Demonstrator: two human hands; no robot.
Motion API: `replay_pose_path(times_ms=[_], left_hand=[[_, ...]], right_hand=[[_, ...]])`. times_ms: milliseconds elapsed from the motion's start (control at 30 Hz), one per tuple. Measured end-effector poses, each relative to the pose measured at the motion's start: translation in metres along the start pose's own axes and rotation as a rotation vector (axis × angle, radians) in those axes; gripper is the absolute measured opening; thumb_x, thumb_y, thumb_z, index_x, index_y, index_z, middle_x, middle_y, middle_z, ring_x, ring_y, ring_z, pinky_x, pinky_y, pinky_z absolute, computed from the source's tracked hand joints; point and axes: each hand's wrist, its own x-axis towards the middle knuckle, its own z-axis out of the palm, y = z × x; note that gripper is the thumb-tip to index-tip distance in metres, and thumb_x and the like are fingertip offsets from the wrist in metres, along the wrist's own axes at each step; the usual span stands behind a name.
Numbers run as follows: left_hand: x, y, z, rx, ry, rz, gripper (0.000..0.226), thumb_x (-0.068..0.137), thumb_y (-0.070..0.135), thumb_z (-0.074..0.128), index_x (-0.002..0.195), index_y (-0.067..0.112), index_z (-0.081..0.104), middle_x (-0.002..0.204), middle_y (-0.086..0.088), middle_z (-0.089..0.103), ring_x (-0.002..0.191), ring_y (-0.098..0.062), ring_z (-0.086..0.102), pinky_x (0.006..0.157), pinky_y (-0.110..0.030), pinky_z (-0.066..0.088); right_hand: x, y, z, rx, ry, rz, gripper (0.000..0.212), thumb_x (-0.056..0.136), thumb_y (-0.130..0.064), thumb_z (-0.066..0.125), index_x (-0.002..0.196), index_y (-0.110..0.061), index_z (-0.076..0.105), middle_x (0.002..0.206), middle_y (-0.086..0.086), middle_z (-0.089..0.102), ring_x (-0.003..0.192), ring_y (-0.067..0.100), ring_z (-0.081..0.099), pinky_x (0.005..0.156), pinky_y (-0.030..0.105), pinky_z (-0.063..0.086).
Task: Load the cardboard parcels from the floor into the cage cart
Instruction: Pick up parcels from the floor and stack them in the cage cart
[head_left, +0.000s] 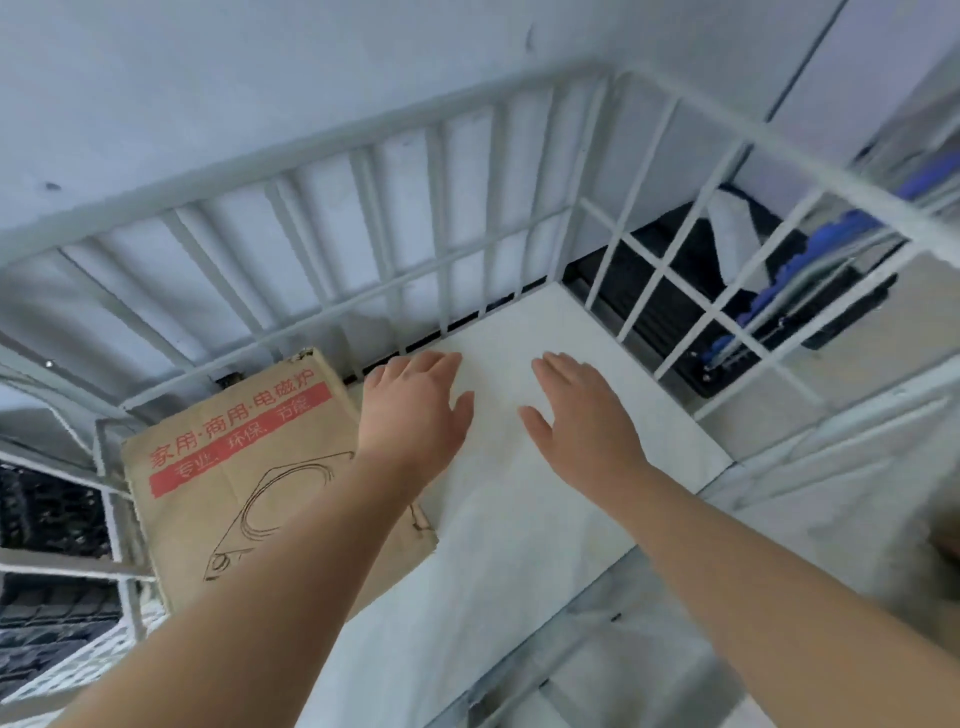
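I look down into a white wire cage cart (332, 171). A brown cardboard parcel (244, 467) with red printed characters and a line drawing lies flat in its left half. A large white flat box (519, 519) lies next to it and fills the right half. My left hand (415, 410) and my right hand (582, 415) are both above the far part of the white box, palms down and fingers straight. Whether they touch its top I cannot tell. My left forearm crosses over the brown parcel.
The cart's back bars stand against a pale wall (260, 78). Through the right-hand mesh I see a black crate with blue items (779, 291) on the floor. Dark stacked crates (47, 571) sit outside the left side.
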Motion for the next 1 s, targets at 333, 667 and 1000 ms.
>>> replay_pose_path(times_ms=[333,667,1000], left_hand=[[-0.032,0.252,0.001,0.012,-0.04,0.421,0.048,0.096,0.043,0.042,0.14,0.026,0.043,0.14,0.005,0.049,0.128,-0.023,0.042,0.106,-0.036,0.026],[-0.149,0.499,0.085,-0.003,-0.141,0.728,0.049,0.095,0.042,0.045,0.14,0.024,0.044,0.135,0.003,0.053,0.123,-0.023,0.047,0.104,-0.036,0.032],[-0.258,0.63,0.246,0.168,-0.4,0.984,0.044,0.094,0.042,0.041,0.132,0.021,0.048,0.124,0.0,0.058,0.11,-0.023,0.053,0.088,-0.034,0.038]], right_hand=[[-0.165,0.158,-0.138,-0.038,0.151,0.377,0.05,0.096,-0.029,0.048,0.14,-0.005,0.04,0.143,0.009,0.043,0.132,0.025,0.037,0.111,0.033,0.024],[-0.416,0.318,-0.19,-0.076,0.195,0.761,0.049,0.096,-0.03,0.048,0.139,-0.007,0.041,0.144,0.007,0.042,0.132,0.026,0.035,0.112,0.034,0.025],[-0.628,0.409,-0.116,-0.003,0.114,1.223,0.047,0.095,-0.029,0.05,0.137,-0.009,0.045,0.144,0.008,0.043,0.131,0.027,0.038,0.108,0.032,0.029]])
